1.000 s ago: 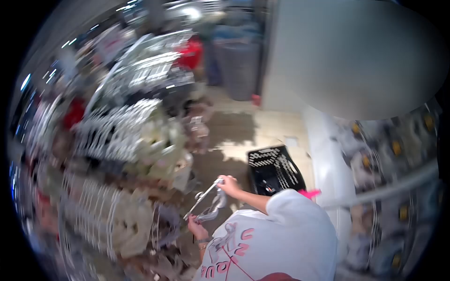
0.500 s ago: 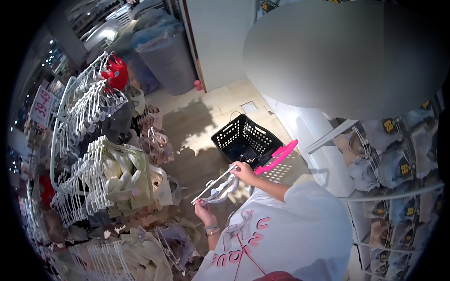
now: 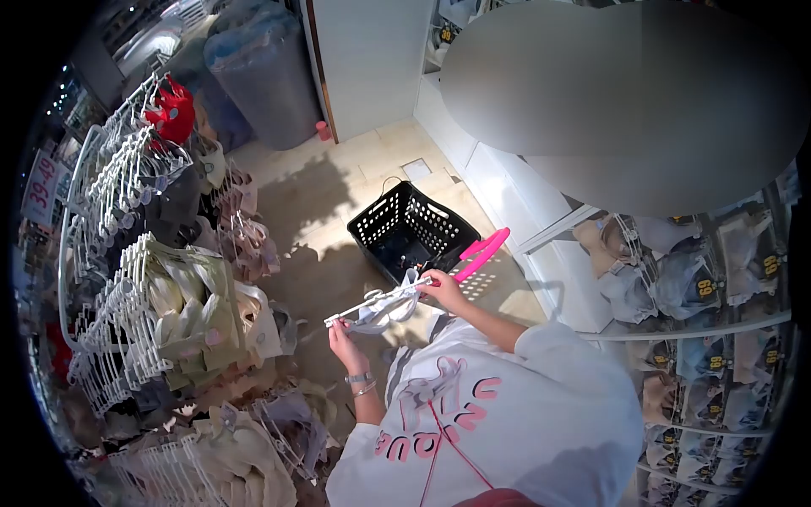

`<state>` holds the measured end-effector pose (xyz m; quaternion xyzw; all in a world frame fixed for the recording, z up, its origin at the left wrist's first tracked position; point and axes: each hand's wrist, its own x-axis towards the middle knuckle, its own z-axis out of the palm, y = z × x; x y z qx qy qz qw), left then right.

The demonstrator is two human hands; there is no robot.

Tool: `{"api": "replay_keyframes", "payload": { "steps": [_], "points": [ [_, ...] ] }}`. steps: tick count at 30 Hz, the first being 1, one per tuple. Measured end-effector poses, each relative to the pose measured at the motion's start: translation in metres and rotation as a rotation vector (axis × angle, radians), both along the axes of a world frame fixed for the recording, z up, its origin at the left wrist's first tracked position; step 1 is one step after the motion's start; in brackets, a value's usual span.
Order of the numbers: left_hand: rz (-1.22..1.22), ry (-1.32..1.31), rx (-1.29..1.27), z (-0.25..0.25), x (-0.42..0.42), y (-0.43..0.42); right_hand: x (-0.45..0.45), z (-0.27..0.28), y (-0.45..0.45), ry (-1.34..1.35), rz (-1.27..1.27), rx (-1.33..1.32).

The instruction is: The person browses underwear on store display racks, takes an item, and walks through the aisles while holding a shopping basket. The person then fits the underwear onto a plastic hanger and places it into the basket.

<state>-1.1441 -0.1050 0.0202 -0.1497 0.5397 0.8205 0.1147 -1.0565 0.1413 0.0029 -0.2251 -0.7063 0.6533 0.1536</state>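
Note:
A white hanger [image 3: 363, 306] with a pale bra [image 3: 390, 313] on it spans the space between my two hands. Its left end is pinched in the fingers of my left hand [image 3: 345, 345], which wears a watch and a bracelet at the wrist. My right hand [image 3: 443, 291] grips the other end, near the bra strap. Just beyond my hands, a black perforated shopping basket [image 3: 414, 215] stands on the floor, its pink handle [image 3: 481, 253] tilted to the right. Dark items lie inside, too shadowed to make out.
At left, a white rack [image 3: 66, 279] carries many bras on hangers, with a 39-49 sign [image 3: 44, 186] beside it. Bras hang on a wall display [image 3: 693, 287] at right. A large grey bin [image 3: 266, 80] stands at the back. Grey blur hides the upper right.
The hanger has turned to lie flatter, and the bra has shifted with it. Both hands sit slightly further left and up in view. The whole scene has shifted left as the camera moved.

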Motion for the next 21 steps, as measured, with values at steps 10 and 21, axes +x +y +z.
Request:
{"api": "replay_keyframes", "payload": {
  "steps": [10,21],
  "points": [
    [0.160,0.147,-0.083,0.018,-0.009,0.009,-0.027,0.008,0.019,-0.103,0.282,-0.185],
    [0.132,0.170,-0.042,0.038,-0.053,0.042,-0.075,0.019,0.065,-0.056,0.332,-0.127]
  ]
}}
